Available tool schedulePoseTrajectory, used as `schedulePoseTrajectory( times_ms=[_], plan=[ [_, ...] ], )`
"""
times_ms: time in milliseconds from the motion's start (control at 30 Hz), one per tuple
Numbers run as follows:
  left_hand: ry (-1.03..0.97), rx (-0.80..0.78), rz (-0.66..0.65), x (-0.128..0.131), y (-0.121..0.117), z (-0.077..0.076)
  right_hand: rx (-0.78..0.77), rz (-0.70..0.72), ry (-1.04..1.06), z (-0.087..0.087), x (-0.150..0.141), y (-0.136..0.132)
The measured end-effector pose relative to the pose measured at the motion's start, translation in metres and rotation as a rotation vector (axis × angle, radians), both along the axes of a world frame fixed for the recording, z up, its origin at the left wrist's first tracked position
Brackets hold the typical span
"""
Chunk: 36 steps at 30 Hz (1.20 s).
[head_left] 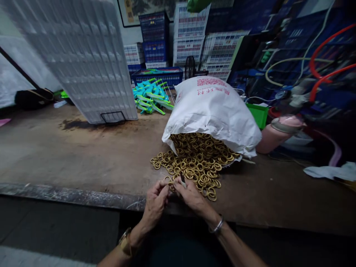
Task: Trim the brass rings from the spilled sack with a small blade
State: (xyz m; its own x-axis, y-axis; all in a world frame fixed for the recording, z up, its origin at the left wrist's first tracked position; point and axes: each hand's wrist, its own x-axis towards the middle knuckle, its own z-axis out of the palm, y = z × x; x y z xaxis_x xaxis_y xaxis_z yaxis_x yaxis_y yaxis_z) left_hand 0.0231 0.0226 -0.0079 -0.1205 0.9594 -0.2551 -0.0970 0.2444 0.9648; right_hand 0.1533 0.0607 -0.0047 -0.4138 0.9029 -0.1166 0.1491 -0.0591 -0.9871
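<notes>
At the table's front edge, my left hand (156, 202) is closed in a pinch on a gold-coloured ring (170, 184). My right hand (193, 198) meets it there, fingers closed around a small slim tool (183, 181) with a dark end pointing up and a pale part below. What kind of tool it is does not show. Just beyond both hands lies a heap of gold-coloured rings (199, 168), spilling from the open mouth of a white woven sack (208, 107) with red print. The fingers partly hide the ring and the tool's lower end.
A translucent ribbed plastic panel (91, 63) stands upright at the left. Turquoise and lime plastic pieces (152, 96) are piled behind the table beside a blue basket (178, 74). Stacked crates (189, 48) line the back. At right stand a pink bottle (279, 133) and red hoses (319, 85).
</notes>
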Motion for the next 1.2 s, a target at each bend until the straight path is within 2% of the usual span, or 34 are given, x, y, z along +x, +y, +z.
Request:
schedulePoseTrajectory(
  times_ms=[167, 267, 400, 533, 733, 867, 967, 1200],
  plan=[
    [0.143, 0.185, 0.037, -0.001, -0.003, -0.007, -0.345, -0.013, 0.157, -0.002, -0.009, -0.008],
    [0.116, 0.192, 0.039, 0.001, -0.004, -0.008, -0.358, -0.061, 0.206, -0.004, -0.011, -0.008],
    [0.029, 0.087, 0.035, 0.003, -0.007, -0.005, -0.183, -0.110, 0.108, -0.007, -0.010, -0.004],
    [0.019, 0.016, -0.023, 0.000, -0.010, -0.001, 0.012, -0.121, -0.043, -0.001, -0.009, -0.004],
    [-0.102, -0.015, -0.145, -0.008, -0.014, 0.003, 0.107, -0.067, -0.135, 0.004, -0.011, -0.007],
    [-0.279, -0.067, -0.132, -0.010, -0.017, 0.003, 0.156, -0.061, -0.156, 0.001, -0.011, -0.006],
    [-0.356, -0.050, -0.104, -0.011, -0.018, 0.004, 0.247, -0.070, -0.275, -0.001, -0.010, -0.007],
    [-0.334, -0.039, -0.080, -0.013, -0.017, 0.004, 0.526, 0.086, -0.634, -0.008, -0.011, -0.018]
  ],
)
